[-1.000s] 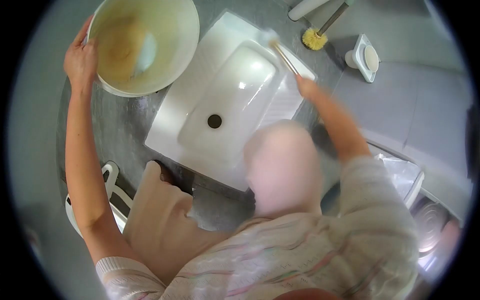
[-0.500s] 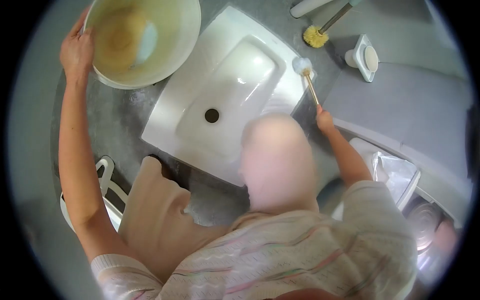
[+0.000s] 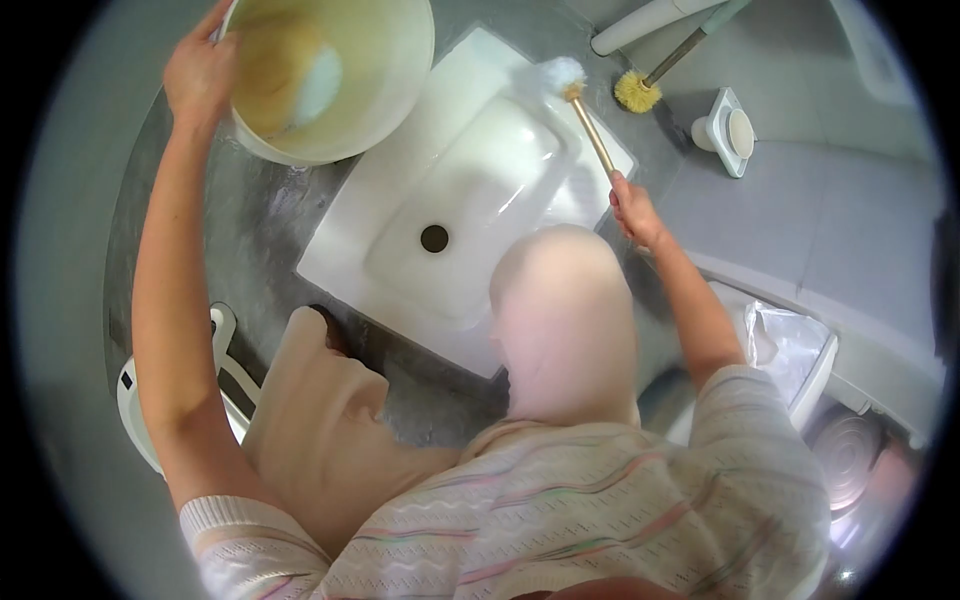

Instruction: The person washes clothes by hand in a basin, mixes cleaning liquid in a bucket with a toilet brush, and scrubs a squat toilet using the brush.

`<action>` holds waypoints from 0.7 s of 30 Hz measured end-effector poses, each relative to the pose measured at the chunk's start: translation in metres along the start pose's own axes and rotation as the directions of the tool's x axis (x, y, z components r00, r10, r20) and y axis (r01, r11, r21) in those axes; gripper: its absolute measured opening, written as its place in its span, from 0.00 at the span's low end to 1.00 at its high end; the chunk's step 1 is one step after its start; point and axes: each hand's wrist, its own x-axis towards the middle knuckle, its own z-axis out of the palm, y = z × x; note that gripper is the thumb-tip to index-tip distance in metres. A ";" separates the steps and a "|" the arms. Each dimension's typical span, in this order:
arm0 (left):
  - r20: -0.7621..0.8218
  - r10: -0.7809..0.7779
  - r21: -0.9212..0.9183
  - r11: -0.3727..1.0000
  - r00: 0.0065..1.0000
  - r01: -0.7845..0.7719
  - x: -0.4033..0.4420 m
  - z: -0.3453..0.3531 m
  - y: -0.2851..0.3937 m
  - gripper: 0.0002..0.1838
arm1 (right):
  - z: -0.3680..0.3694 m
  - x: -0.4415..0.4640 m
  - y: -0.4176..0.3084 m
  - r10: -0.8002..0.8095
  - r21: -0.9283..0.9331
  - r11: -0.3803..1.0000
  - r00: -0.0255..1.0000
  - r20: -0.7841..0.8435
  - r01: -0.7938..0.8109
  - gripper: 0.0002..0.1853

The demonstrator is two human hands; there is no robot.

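Observation:
My left hand (image 3: 203, 78) is closed on the rim of a large pale bucket (image 3: 385, 95) at the upper left. The bucket is tilted, and its inside shows a brownish patch and a light blue-white spot. My right hand (image 3: 634, 210) grips the handle of a brush (image 3: 594, 135) with a white, fluffy head. That head is over the far right part of a white squat toilet basin (image 3: 345, 225) set in the grey floor. A dark round drain hole (image 3: 434, 238) shows in the basin.
A yellow-bristled brush (image 3: 637, 92) and a white pipe (image 3: 650, 22) are at the upper right. Near them is a white holder (image 3: 735, 135) by a grey ledge (image 3: 800, 210). A lined bin (image 3: 800, 350) stands at the right, a white plastic item (image 3: 140, 425) at the left.
The brush head in my right hand has moved left and up along the basin's far edge since half a second ago. The bucket and my left hand appear slightly further right.

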 end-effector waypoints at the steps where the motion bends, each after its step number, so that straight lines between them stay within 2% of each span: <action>1: -0.005 0.002 -0.041 0.999 1.000 -0.002 0.000 0.000 -0.004 0.23 | 0.006 0.005 0.006 -0.038 -0.142 0.989 0.998 -0.045 0.032 0.32; 2: -0.014 0.003 -0.039 0.999 1.000 -0.003 -0.001 -0.001 -0.007 0.22 | 0.009 0.011 0.011 -0.083 -0.281 0.958 0.993 -0.087 0.055 0.32; 5: -0.016 -0.007 -0.029 1.000 1.000 0.006 0.002 0.001 -0.007 0.22 | 0.010 0.005 -0.001 -0.218 -0.461 0.876 0.970 -0.110 0.144 0.32; 8: 0.004 -0.015 -0.016 1.000 1.000 0.015 -0.001 -0.001 -0.001 0.22 | 0.013 0.010 0.003 -0.156 -0.517 0.853 0.980 -0.127 0.068 0.31; 11: -0.016 0.023 -0.007 1.000 1.000 -0.023 0.000 -0.006 0.012 0.22 | 0.004 0.005 -0.004 -0.025 -0.744 0.668 1.000 0.002 0.018 0.31; 13: 0.016 -0.026 -0.012 1.000 1.000 0.027 -0.003 -0.006 0.012 0.22 | 0.000 0.002 -0.005 -0.014 -0.704 0.710 0.998 -0.054 -0.028 0.30; 15: -0.031 0.056 0.009 0.998 0.998 -0.055 0.002 -0.001 0.003 0.23 | -0.008 0.004 -0.001 -0.012 -0.699 0.713 0.996 -0.086 -0.051 0.30; 16: -0.062 0.098 0.020 0.995 0.993 -0.096 0.004 0.000 0.001 0.23 | -0.014 0.008 -0.004 -0.023 -0.717 0.697 0.998 -0.056 -0.024 0.30; 18: -0.046 0.082 0.013 0.997 0.996 -0.081 0.005 0.000 0.002 0.22 | -0.032 0.014 -0.010 -0.042 -0.748 0.663 0.999 -0.006 0.023 0.29; 21: -0.079 0.119 -0.021 0.992 0.990 -0.121 0.002 -0.002 0.011 0.21 | -0.074 -0.006 -0.061 -0.125 -0.758 0.651 0.991 -0.050 0.044 0.29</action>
